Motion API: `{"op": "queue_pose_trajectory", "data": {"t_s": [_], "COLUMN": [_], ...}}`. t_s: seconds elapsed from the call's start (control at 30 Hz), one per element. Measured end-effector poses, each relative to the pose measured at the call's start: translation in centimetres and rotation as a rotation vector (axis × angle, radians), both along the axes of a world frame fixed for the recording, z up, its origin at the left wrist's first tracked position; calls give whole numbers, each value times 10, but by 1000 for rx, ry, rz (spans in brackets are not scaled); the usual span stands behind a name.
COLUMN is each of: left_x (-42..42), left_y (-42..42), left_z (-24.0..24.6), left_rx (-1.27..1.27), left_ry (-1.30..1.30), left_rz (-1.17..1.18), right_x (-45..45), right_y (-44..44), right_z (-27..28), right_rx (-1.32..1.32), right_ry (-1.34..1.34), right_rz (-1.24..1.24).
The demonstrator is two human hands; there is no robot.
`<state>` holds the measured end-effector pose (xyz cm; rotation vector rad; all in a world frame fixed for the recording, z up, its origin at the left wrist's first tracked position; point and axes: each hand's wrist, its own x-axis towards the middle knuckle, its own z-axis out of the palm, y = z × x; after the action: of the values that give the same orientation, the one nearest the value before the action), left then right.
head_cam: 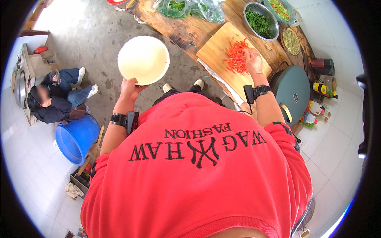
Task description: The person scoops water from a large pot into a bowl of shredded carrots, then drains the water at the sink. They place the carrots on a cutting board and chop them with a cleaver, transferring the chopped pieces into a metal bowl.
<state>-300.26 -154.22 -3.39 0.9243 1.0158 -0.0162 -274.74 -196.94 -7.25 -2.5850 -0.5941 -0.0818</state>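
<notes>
My left hand [133,89] grips the near rim of a pale, round bowl [143,61], thumb over the edge, and holds it above the floor, left of the wooden table. A small orange-red speck shows inside the bowl. At a bamboo cutting board [214,44], my right hand [253,61] touches the right side of a pile of shredded red vegetable [236,56], its fingers bent down at the shreds. Whether any shreds are between those fingers, I cannot tell. A white cloth [221,81] lies under the board's near edge.
A steel bowl of chopped greens [259,23], plastic bags of greens [190,10] and a round green electric appliance [291,92] stand on the wooden table [178,32]. Bottles [324,89] are at the right wall. At left, a seated person [56,98] is beside a blue barrel [77,139].
</notes>
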Motion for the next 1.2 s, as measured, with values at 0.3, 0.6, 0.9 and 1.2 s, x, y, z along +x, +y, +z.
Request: {"op": "queue_pose_trajectory", "data": {"t_s": [0.3,0.6,0.9,1.2], "left_x": [42,79,93,117], "left_y": [-50,-76,-93,-108], "left_z": [32,43,36,43], "left_rx": [95,148,155,47], "left_ry": [-62,-229,-250,-297], "left_rz": [-216,-368,-394,-472], "right_x": [-1,-13,-31,-48], "right_y": [0,-10,37,89], "right_z": [10,28,62,68], "right_rx": [-53,-164,1,-217], "right_ry": [52,150,-59,-21], "right_rz": [32,92,348,859]}}
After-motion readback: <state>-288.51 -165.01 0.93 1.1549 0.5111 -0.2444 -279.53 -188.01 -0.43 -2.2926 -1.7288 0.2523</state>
